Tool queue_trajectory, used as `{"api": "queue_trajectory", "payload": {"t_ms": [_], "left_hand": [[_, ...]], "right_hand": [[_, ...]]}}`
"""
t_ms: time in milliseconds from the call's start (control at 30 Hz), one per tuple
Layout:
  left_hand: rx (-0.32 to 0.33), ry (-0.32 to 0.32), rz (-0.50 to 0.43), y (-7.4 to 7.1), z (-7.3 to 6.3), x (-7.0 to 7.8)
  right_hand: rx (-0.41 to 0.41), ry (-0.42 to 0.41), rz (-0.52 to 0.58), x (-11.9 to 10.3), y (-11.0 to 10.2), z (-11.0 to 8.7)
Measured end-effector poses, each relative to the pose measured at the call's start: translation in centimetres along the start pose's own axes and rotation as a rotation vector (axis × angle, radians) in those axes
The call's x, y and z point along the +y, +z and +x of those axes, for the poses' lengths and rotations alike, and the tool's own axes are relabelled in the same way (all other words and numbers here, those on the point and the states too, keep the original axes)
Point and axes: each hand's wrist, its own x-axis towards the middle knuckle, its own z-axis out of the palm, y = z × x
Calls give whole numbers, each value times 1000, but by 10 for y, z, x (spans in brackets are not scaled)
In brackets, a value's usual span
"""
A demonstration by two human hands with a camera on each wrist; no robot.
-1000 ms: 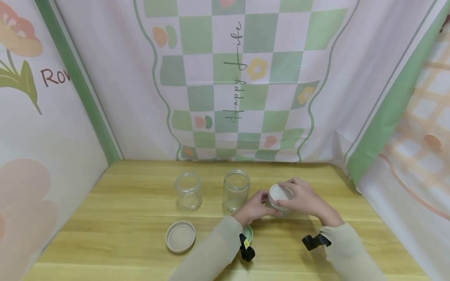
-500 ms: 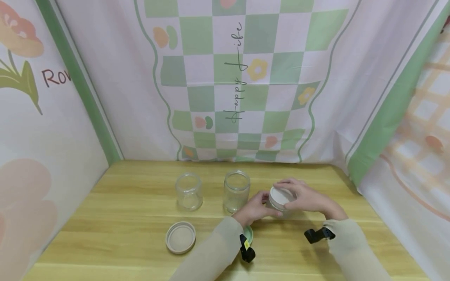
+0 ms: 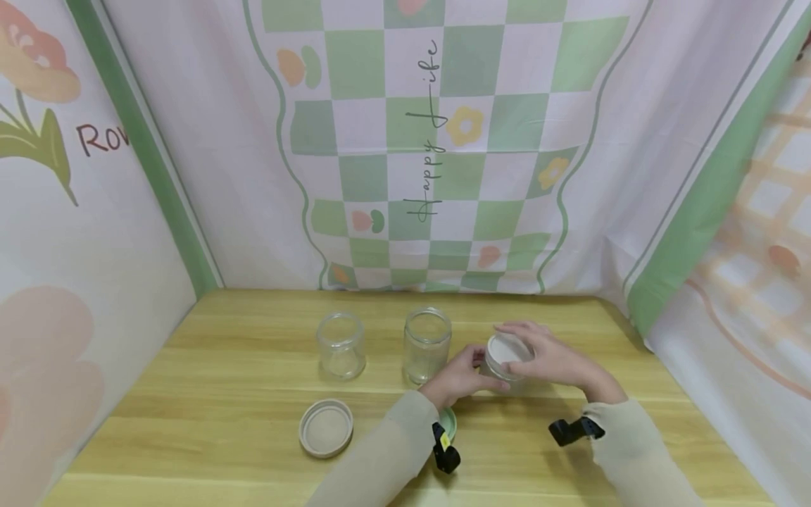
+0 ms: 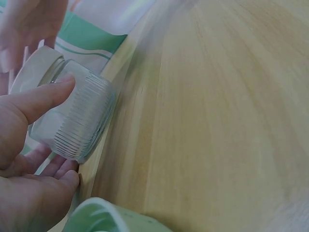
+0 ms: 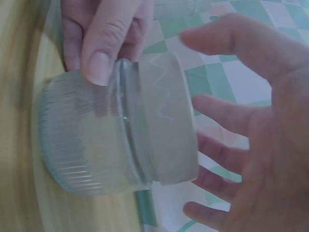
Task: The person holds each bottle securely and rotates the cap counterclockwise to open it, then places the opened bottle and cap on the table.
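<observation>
A ribbed glass jar (image 5: 87, 140) stands upright on the table at the right, with a whitish lid (image 3: 509, 349) on its mouth. My left hand (image 3: 462, 377) grips the jar from the left, its thumb (image 4: 50, 96) across the glass just below the lid. Around the lid from above and the right is my right hand (image 3: 550, 358). In the right wrist view its fingers (image 5: 224, 118) are spread, and the thumb stands apart from the lid's side.
Two lidless glass jars (image 3: 340, 346) (image 3: 427, 346) stand left of my hands. A beige lid (image 3: 326, 428) lies at the front left. A green lid (image 3: 448, 421) is partly hidden under my left forearm. Printed cloth (image 3: 412, 176) hangs behind the table.
My right hand has shifted and turned slightly around the lid, its wrist a little further right than a second ago. The left hand keeps its grip on the jar.
</observation>
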Motion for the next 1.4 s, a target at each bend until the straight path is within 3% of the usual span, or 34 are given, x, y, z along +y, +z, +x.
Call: {"api": "queue_trajectory", "payload": {"t_ms": [200,467,733,1000,1400], "left_hand": [[-7,6,-20,0,-1,-1],[0,0,-20,0,-1,1],[-19,-2,-24,-2,0,0],[-29,-2,-8,-2,2,-2],[-18,-1,-2,-1,1,-3]], "right_hand": [[91,128,-57,-8,7,-1],[233,232,-251,-24,18,0],[233,264,-273,-29,21,-3],[253,237,-275,-28,24,-2],[200,225,-288,-26,20,-4]]}}
